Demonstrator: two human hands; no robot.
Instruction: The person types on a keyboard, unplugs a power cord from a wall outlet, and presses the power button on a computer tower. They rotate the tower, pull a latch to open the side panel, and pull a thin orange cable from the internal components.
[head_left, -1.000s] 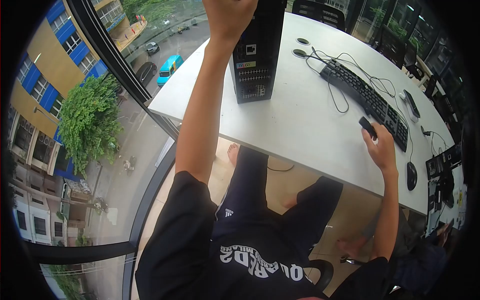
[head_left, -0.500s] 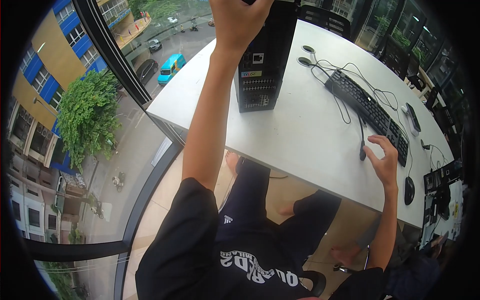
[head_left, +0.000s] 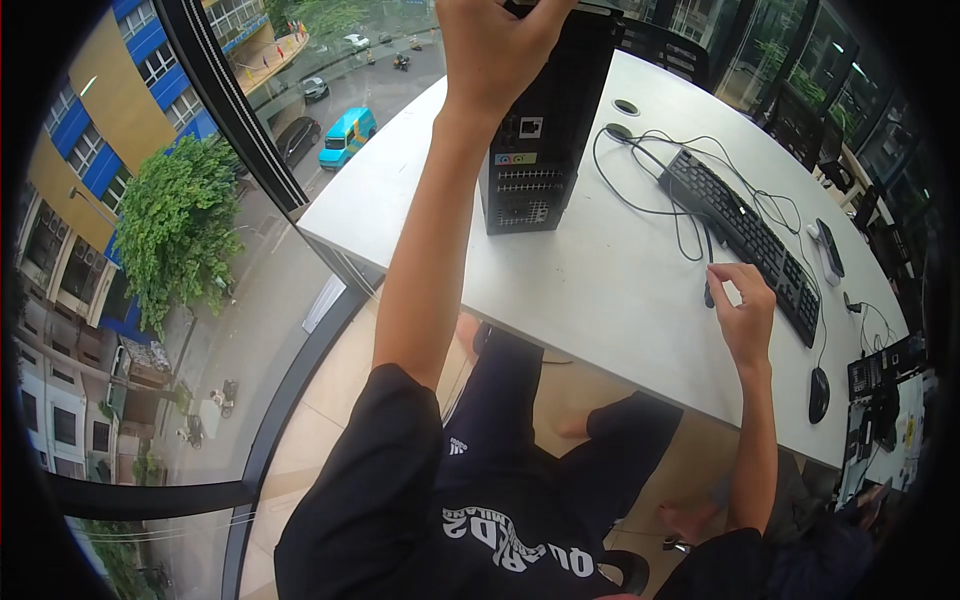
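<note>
A black computer tower point(head_left: 560, 135) stands upright on the white table point(head_left: 590, 300), its rear ports and vents facing me. At the top of the view, my left hand point(head_left: 495, 55) grips the tower's upper edge, with some fingertips out of sight. My right hand point(head_left: 747, 312) is closed in a pinch on the plug end of a black power cable point(head_left: 709, 288), just above the tabletop. From there the cable loops back to a round hole in the table. Close to the right hand lies a black keyboard point(head_left: 745, 235) with its own thin cord.
A black mouse point(head_left: 819, 389) rests at the table's right edge, and a small black-and-white device point(head_left: 829, 250) lies beyond the keyboard. Two grommet holes open near the far side. A large window point(head_left: 240, 400) borders the left. Office chairs point(head_left: 665, 50) stand behind the table.
My right hand has moved slightly left and closed from a spread position onto the cable's plug end. The cable has shifted into a wider loop. My left hand keeps hold of the tower.
</note>
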